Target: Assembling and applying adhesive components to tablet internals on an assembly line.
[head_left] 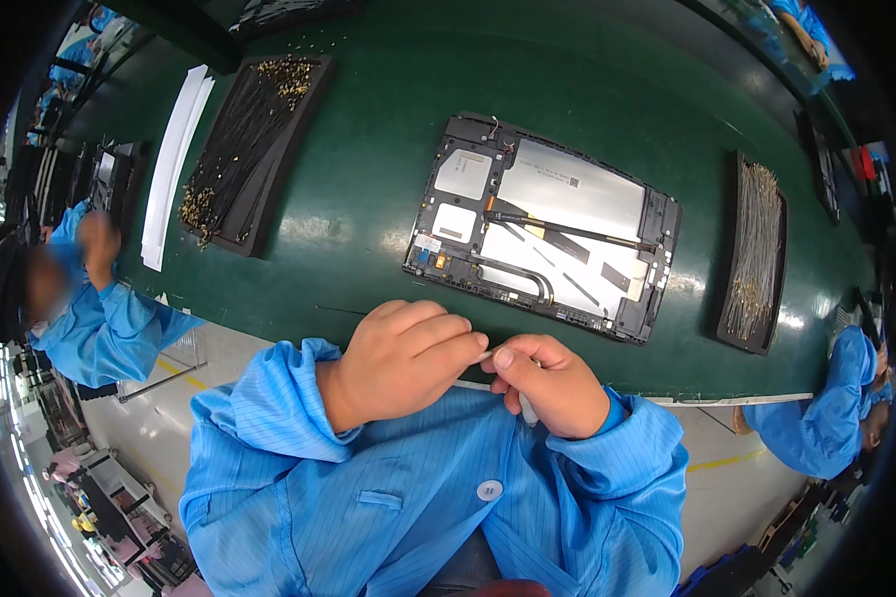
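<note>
My left hand (408, 360) and my right hand (551, 386) meet at the table's near edge, fingertips pinched close together. Between them shows a small pale tip, too small to name. A whitish piece (528, 410) sticks out below the curled fingers of my right hand. From behind my left hand a thin black cable (338, 310) runs out to the left; whether the hand grips it is hidden. Just beyond both hands lies an opened tablet (567, 164), its silver battery and black inner parts exposed. A dark strip (572, 231) crosses the battery.
On the green table (358, 199), a black tray (285, 189) of black cables with gold ends stands at left, beside white paper strips (174, 169). Another tray (779, 269) with grey cables is at right. People in blue (119, 323) sit at both sides.
</note>
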Available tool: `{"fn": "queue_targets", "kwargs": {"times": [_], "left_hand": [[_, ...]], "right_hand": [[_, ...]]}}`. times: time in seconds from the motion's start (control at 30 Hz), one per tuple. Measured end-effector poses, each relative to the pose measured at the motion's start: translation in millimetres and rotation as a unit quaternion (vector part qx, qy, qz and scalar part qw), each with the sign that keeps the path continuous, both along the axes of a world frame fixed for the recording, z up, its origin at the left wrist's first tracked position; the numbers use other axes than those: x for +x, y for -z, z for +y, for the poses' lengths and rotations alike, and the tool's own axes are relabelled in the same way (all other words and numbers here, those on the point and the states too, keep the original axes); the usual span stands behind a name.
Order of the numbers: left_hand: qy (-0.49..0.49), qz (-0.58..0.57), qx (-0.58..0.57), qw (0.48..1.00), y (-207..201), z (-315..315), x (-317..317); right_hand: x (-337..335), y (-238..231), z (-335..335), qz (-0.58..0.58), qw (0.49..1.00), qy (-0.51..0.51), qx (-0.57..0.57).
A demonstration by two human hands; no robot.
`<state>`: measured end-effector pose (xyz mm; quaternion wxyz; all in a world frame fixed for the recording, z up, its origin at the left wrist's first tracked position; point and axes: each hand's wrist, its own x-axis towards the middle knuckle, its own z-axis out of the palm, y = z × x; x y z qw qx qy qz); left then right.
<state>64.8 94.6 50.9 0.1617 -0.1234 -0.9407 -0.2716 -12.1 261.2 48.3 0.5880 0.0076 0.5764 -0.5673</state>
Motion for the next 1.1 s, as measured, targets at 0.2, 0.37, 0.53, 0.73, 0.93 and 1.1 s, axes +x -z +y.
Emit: {"fn": "queue_targets", "kwargs": {"times": [0.2, 0.37, 0.53, 0.73, 0.93, 1.1], "left_hand": [[-0.109, 0.031, -0.037, 0.993, 15.0, 1.9, -20.3], [-0.113, 0.002, -0.045, 0.993, 17.8, 2.1, -23.2], [-0.101, -0.008, -0.052, 0.993, 12.6, 2.2, -23.9], [-0.096, -0.015, -0.061, 0.993, 12.2, 0.6, -23.2], [-0.091, -0.035, -0.081, 0.992, 9.5, 1.2, -23.5], [-0.096, -0.037, -0.079, 0.992, 9.7, 0.3, -22.5]], "right_hand": [[-18.5, -16.9, -13.0, -0.016, 0.955, 0.278, -0.105], [-27.7, -19.9, -28.0, 0.077, 0.939, 0.304, -0.141], [-20.4, 3.3, -30.7, 0.373, 0.862, 0.333, -0.079], [-16.3, 24.9, -36.0, 0.486, 0.797, 0.318, -0.165], [-15.5, 27.9, -35.7, 0.528, 0.775, 0.3, -0.174], [-15.2, 30.7, -37.0, 0.537, 0.771, 0.293, -0.179]]}}
